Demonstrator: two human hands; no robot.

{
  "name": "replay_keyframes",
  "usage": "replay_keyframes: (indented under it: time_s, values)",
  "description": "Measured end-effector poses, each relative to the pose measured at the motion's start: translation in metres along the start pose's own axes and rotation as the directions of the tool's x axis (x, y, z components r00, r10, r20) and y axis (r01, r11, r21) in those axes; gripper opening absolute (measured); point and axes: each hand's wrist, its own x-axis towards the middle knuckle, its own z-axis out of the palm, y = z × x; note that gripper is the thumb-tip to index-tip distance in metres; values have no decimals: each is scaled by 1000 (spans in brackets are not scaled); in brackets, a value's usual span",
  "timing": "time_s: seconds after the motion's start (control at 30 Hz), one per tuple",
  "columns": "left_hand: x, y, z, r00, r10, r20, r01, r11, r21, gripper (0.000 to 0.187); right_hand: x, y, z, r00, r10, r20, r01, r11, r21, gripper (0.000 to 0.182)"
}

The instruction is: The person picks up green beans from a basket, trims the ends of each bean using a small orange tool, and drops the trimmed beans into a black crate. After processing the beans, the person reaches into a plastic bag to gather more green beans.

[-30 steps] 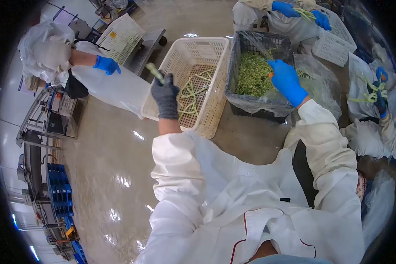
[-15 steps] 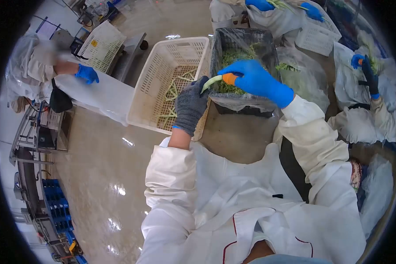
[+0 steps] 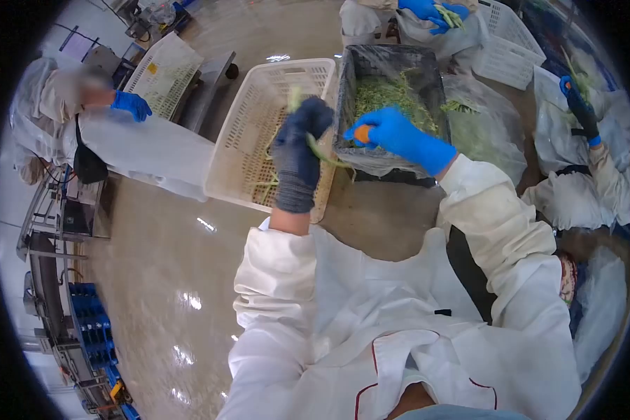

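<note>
Head view: white crate (image 3: 273, 78) on the left, gray-gloved left hand (image 3: 301, 155) by its near right side, closed around a green stalk (image 3: 320, 151). Black crate (image 3: 365, 64)'s just right, probably for easy reach. Blue-gloved right hand (image 3: 407, 140) grips some orange thing (image 3: 362, 134), likely leaving the left for stalk duty.

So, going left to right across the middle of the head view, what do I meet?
A co-worker's blue-gloved hand, near white crate, black crate, bag of greens, another co-worker's dark-gloved hand. Your left hand and right hand overlap the crates, so I skipped them.
</note>
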Motion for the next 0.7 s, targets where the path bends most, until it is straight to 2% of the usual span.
replay_keyframes:
  time_s: [0.03,0.1,0.17,0.2,0.23,0.27,0.3,0.33,0.4,0.5,0.6,0.7]
  values:
    - [7,11,-7,1000,0,14,2,983,-184,32,2,14,-1,1000,7,8,-5,982,-189,23]
    - [16,28,-22,995,95,-10,-93,942,-321,38,3,47,-12,999,29,27,-10,842,-540,28]
    - [28,33,-44,979,174,108,-113,901,-420,43,-5,53,-25,987,-116,-113,-44,481,-876,31]
    - [30,36,-46,962,215,167,-115,876,-468,45,-7,49,-29,965,-210,-154,-99,253,-962,33]
    - [31,35,-46,970,198,142,-117,890,-441,46,-4,44,-26,966,-213,-149,-13,533,-846,32]
    - [32,32,-45,977,181,115,-118,902,-416,46,2,40,-23,966,-215,-145,72,759,-647,32]
    - [31,30,-41,982,165,86,-119,911,-394,46,7,32,-18,966,-217,-139,149,910,-387,31]
    - [31,27,-37,983,155,99,-109,924,-367,45,9,23,-13,981,-181,-67,160,955,-248,31]
    - [28,22,-26,994,103,31,-90,953,-290,44,9,4,2,987,-139,79,136,990,44,32]
    - [24,12,-14,997,72,5,-70,978,-196,43,0,-18,18,982,-171,78,172,985,-6,29]
    - [9,7,-5,997,72,28,-67,987,-149,41,-7,-14,31,975,-217,53,221,909,-353,22]
    - [4,14,-2,995,84,-46,-77,988,138,40,-8,-13,24,936,-350,31,259,629,-733,16]
